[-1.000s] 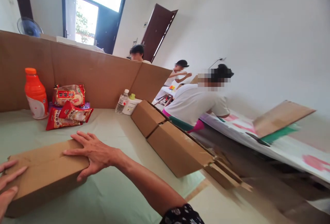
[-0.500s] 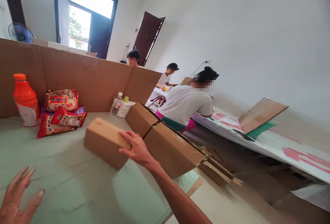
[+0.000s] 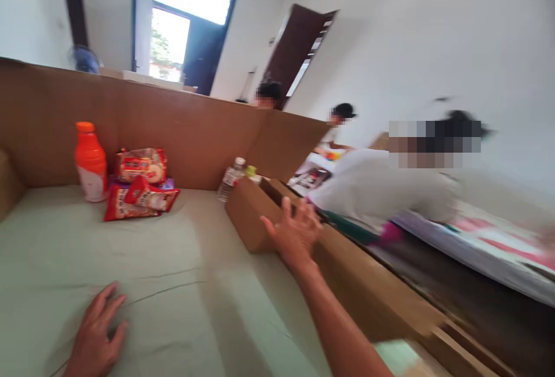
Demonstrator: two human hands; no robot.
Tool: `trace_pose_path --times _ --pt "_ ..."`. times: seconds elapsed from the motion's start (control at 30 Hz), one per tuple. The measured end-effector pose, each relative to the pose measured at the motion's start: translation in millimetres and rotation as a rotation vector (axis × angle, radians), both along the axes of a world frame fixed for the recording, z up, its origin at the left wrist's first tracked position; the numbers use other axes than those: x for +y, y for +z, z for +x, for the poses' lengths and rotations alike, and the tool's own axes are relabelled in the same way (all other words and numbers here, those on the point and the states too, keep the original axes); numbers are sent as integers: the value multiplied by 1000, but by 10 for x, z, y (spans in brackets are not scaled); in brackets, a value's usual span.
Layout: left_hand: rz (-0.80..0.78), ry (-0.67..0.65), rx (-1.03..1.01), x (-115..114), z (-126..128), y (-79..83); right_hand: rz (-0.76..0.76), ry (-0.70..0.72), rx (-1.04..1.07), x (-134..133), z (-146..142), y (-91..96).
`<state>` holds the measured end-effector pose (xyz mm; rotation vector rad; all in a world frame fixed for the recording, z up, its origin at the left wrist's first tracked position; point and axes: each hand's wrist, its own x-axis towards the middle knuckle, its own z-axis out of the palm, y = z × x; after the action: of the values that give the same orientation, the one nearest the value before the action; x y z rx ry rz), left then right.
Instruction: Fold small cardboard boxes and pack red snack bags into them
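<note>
My right hand [image 3: 297,232] lies at the near end of a plain brown cardboard box [image 3: 251,215], its fingers spread and slightly blurred. It touches the box or hovers just over it; I cannot tell which. This box stands against a row of cardboard boxes [image 3: 364,273] along the right edge of the table. Low on the left, my left hand [image 3: 99,331] is over the pale green table cover [image 3: 173,284], fingers apart and holding nothing.
Behind stands a tall cardboard wall [image 3: 186,134]. In front of it are an orange bottle [image 3: 91,163], red snack packets [image 3: 141,183] and a clear bottle [image 3: 230,180]. A person in a white shirt [image 3: 385,186] leans over another table [image 3: 477,250] at right; two more people are farther back.
The view has swung left. My right hand and the cardboard box have moved right, up against the box row. My left hand has come further into view over the cover.
</note>
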<state>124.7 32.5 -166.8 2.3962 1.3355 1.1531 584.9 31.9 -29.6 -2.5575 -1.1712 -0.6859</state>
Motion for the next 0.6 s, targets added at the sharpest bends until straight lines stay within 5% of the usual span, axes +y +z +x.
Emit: trace_pose_path --times 0.13,0.23,0.3,0.43,0.6 --pt "-98 79 27 -215 123 143 230 460 -174 -36 -535 -551" --pt "-86 176 24 -187 36 301 110 888 -44 -28 -1217 -1170" --pt "-49 290 3 -41 -198 482 -35 1050 71 -53 -1626 -1521" --pt "65 610 -54 564 -980 1035 -169 1116 220 -57 -1919 -1893" --pt "115 794 -54 1387 -1779 1790 -204 1102 269 -36 -1839 -1879"
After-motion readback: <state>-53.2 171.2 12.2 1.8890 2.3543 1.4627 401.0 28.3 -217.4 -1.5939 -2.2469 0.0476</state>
